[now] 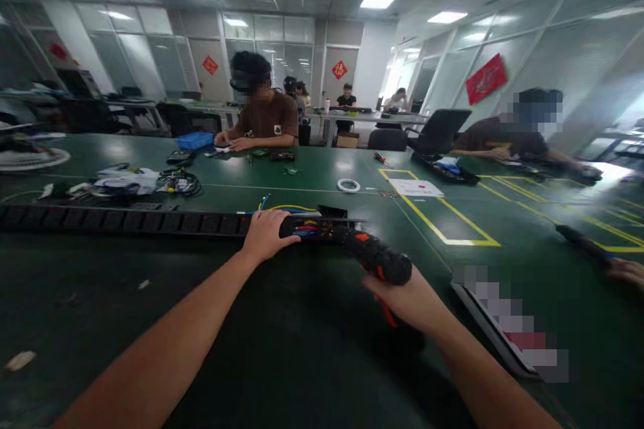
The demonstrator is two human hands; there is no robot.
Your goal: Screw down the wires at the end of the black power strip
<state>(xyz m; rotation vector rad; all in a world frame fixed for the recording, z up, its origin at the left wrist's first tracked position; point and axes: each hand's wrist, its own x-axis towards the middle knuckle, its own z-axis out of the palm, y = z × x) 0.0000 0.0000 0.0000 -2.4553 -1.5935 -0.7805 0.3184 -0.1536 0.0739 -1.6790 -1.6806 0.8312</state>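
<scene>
A long black power strip (121,220) lies across the green table (282,348) in front of me. Its right end is opened and shows coloured wires (306,228). My left hand (265,234) rests on the strip beside that open end, fingers curled over it. My right hand (410,298) is closed round the handle of a black and orange electric screwdriver (375,256), whose tip points into the open end.
A white tape roll (348,185), a paper sheet (416,187) inside yellow floor-style marking lines, and a pile of cables (178,182) lie farther back. A person (261,114) sits across the table, another person (513,137) at the right. A flat device (503,322) lies by my right arm.
</scene>
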